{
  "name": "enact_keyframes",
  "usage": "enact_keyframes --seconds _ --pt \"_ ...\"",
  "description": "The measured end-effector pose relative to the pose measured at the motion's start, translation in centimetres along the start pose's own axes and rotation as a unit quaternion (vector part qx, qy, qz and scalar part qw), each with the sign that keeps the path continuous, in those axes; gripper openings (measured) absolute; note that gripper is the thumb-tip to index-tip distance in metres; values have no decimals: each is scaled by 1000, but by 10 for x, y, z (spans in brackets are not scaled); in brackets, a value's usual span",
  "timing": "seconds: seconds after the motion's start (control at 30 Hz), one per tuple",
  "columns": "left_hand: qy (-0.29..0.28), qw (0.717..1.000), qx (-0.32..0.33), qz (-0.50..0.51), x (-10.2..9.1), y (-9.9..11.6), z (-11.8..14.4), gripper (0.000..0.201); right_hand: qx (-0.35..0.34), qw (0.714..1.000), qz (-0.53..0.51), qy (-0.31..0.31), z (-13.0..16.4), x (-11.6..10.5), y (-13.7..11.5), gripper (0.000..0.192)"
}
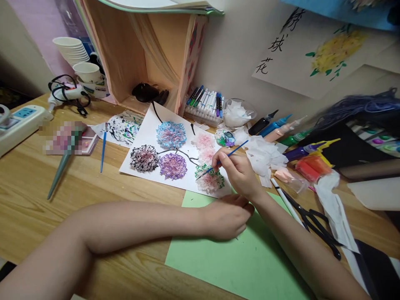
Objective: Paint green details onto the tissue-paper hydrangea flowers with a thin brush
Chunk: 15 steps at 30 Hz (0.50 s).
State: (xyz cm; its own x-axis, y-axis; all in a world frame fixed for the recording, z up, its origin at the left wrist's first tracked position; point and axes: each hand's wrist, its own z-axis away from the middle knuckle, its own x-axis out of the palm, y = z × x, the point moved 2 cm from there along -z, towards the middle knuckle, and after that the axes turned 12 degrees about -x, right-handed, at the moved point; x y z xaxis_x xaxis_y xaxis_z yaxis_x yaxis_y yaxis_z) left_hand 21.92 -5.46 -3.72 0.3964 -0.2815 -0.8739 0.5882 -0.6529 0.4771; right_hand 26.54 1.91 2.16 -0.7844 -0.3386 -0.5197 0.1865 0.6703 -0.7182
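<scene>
A thin blue paintbrush (239,147) is pinched in my right hand (236,168). Its tip rests at a pink tissue-paper flower (208,183) whose upper edge is painted green. That flower is on a white sheet (137,168) with black painted stems. Blue (171,135), black-edged (144,158) and purple (173,166) flowers sit beside it, and pale pink ones (204,143) lie above. Below my right wrist, my left hand (226,217) rests on green paper (215,262) near the sheet's lower edge. Its fingers curl under, and anything within them is hidden.
Black scissors (312,218) and a white pen (283,196) lie right. Behind are crumpled tissue (265,156), paint bottles (264,122), a paint palette (225,137) and markers (206,104). Leftward are a second brush (103,152), a green tapered object (64,166) and a power strip (26,123).
</scene>
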Motion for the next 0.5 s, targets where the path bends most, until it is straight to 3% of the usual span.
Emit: enact_keyframes --seconds 0.5 --pt "23 1000 12 2 3 -1 1 25 -7 999 12 34 -1 -7 2 39"
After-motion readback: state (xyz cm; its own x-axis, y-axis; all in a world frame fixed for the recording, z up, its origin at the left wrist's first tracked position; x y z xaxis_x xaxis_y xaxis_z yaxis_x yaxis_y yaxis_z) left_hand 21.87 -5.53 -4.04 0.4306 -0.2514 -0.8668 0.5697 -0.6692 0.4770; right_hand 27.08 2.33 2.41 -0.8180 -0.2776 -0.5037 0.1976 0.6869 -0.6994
